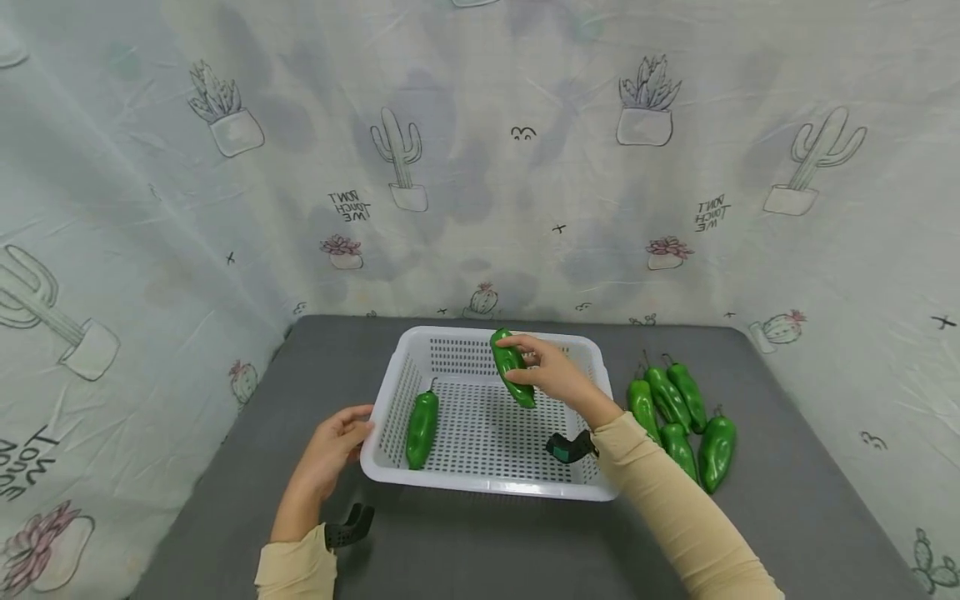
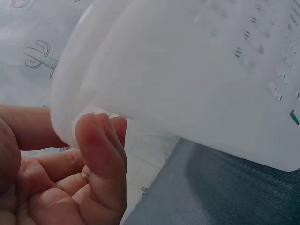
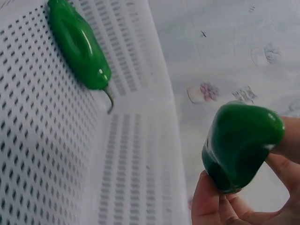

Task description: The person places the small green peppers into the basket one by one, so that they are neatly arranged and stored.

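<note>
A white perforated plastic basket stands in the middle of the grey table. My left hand holds its left rim; in the left wrist view the thumb and fingertips pinch the rim's edge. Over the basket's far right part, my right hand grips a shiny green pepper between thumb and fingers, tilted with one end toward the back. The right wrist view shows that pepper end-on. Another green pepper, stem pointing away from me, lies inside the basket along its left wall.
Several more green peppers lie in a cluster on the table, just right of the basket. The grey table ends at a pale cloth printed with cacti, which hangs behind and at both sides. A black wrist device sits at my left cuff.
</note>
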Demonstrator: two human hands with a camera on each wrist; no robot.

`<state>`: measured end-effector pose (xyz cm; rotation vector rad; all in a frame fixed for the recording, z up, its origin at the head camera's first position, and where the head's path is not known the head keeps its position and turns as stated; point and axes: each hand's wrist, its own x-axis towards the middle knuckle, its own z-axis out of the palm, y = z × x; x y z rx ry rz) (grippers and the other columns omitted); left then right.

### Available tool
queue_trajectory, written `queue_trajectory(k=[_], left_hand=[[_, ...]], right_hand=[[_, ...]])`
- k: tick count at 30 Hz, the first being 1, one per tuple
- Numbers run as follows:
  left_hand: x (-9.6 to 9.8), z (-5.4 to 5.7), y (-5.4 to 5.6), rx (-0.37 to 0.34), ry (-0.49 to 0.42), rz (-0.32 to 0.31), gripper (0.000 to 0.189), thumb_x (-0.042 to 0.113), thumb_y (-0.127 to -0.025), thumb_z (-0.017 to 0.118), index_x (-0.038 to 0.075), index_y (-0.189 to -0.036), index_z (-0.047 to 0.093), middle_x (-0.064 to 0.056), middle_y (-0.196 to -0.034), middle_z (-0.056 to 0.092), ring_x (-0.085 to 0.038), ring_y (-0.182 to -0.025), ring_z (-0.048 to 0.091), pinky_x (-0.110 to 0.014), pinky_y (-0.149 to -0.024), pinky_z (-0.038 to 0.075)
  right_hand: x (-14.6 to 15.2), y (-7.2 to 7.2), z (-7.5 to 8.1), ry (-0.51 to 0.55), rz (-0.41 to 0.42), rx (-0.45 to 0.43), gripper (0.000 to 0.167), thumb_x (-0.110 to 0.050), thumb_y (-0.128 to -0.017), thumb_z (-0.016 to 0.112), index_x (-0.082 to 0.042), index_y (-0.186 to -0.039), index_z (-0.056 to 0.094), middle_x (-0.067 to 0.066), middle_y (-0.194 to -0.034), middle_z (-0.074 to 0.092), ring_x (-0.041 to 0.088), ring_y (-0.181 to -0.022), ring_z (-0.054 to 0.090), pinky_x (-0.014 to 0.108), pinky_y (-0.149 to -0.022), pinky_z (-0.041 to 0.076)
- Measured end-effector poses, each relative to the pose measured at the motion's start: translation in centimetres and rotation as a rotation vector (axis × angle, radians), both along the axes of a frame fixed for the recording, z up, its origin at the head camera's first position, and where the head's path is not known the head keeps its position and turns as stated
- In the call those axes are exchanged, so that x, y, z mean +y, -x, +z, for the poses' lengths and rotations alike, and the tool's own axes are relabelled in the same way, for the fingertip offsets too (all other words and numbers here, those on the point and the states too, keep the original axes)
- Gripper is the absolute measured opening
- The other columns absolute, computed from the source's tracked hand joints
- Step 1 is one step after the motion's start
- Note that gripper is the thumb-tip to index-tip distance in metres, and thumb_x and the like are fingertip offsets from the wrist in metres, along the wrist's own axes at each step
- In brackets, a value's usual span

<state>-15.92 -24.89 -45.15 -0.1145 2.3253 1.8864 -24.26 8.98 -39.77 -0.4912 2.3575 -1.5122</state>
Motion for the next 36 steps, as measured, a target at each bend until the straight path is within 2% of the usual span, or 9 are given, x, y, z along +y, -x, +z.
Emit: queue_trajectory(k=[5, 10, 15, 16, 21, 25, 29, 36], left_hand=[[-0.3, 0.0, 0.2, -0.006, -0.021, -0.035, 0.041, 0.013, -0.099, 0.049, -0.004, -0.136, 0.042, -0.023, -0.119, 0.06, -0.014, -0.095, 0.063, -0.028, -0.073, 0.052], [-0.4, -0.1, 0.6, -0.012, -0.037, -0.067, 0.044, 0.014, -0.099, 0.049, -0.006, -0.138, 0.039, -0.024, -0.12, 0.059, -0.013, -0.094, 0.064, -0.03, -0.073, 0.053], [-0.7, -0.1, 0.6, -0.016, -0.057, -0.086, 0.046, 0.014, -0.099, 0.049, -0.007, -0.139, 0.036, -0.021, -0.116, 0.061, -0.013, -0.094, 0.064, -0.03, -0.073, 0.053], [-0.7, -0.2, 0.6, -0.019, -0.061, -0.084, 0.046, 0.014, -0.099, 0.05, -0.006, -0.139, 0.037, -0.02, -0.116, 0.061, -0.014, -0.095, 0.064, -0.03, -0.073, 0.053], [-0.7, -0.3, 0.7, -0.021, -0.06, -0.087, 0.046, 0.014, -0.099, 0.05, -0.007, -0.138, 0.037, -0.022, -0.117, 0.06, -0.017, -0.097, 0.064, -0.031, -0.074, 0.054], [-0.7, -0.2, 0.7, -0.024, -0.059, -0.087, 0.046, 0.014, -0.099, 0.05, -0.006, -0.138, 0.037, -0.022, -0.119, 0.059, -0.015, -0.096, 0.064, -0.031, -0.074, 0.054], [-0.8, -0.1, 0.6, -0.027, -0.062, -0.09, 0.047, 0.014, -0.099, 0.05, -0.007, -0.138, 0.037, -0.022, -0.118, 0.06, -0.014, -0.095, 0.064, -0.03, -0.073, 0.054], [-0.6, -0.2, 0.6, -0.021, -0.058, -0.071, 0.045, 0.012, -0.099, 0.05, -0.008, -0.137, 0.038, -0.021, -0.118, 0.061, -0.011, -0.092, 0.064, -0.03, -0.072, 0.054]], right_hand=[[-2.1, 0.3, -0.7, 0.011, 0.023, -0.067, 0.05, -0.014, -0.09, 0.065, -0.021, -0.137, 0.05, 0.019, -0.131, 0.048, 0.033, -0.112, 0.057, 0.04, -0.08, 0.053], [-3.4, 0.7, -1.5, 0.007, 0.038, -0.071, 0.047, -0.011, -0.089, 0.066, -0.02, -0.134, 0.053, 0.018, -0.129, 0.052, 0.03, -0.105, 0.059, 0.038, -0.079, 0.053], [-4.8, 0.8, -2.0, -0.017, 0.072, -0.073, 0.045, -0.012, -0.088, 0.067, -0.022, -0.131, 0.056, 0.017, -0.131, 0.052, 0.028, -0.107, 0.058, 0.036, -0.079, 0.053], [-5.1, 0.6, -1.7, -0.022, 0.074, -0.08, 0.045, -0.011, -0.088, 0.067, -0.021, -0.13, 0.056, 0.017, -0.131, 0.052, 0.028, -0.107, 0.057, 0.036, -0.079, 0.053], [-6.1, 1.1, -2.5, -0.04, 0.092, -0.121, 0.043, -0.009, -0.088, 0.067, -0.019, -0.129, 0.058, 0.02, -0.135, 0.048, 0.031, -0.111, 0.055, 0.036, -0.076, 0.053], [-6.7, 1.7, -3.5, -0.078, 0.092, -0.149, 0.042, -0.009, -0.087, 0.067, -0.021, -0.126, 0.06, 0.019, -0.131, 0.051, 0.027, -0.104, 0.057, 0.036, -0.073, 0.053], [-7.4, 1.8, -4.1, -0.082, 0.118, -0.202, 0.042, -0.006, -0.088, 0.065, -0.017, -0.128, 0.058, 0.019, -0.122, 0.056, 0.024, -0.095, 0.06, 0.036, -0.072, 0.053], [-8.2, 2.1, -4.7, -0.108, 0.133, -0.239, 0.043, -0.006, -0.088, 0.065, -0.014, -0.13, 0.057, 0.017, -0.119, 0.057, 0.023, -0.091, 0.061, 0.036, -0.07, 0.053]])
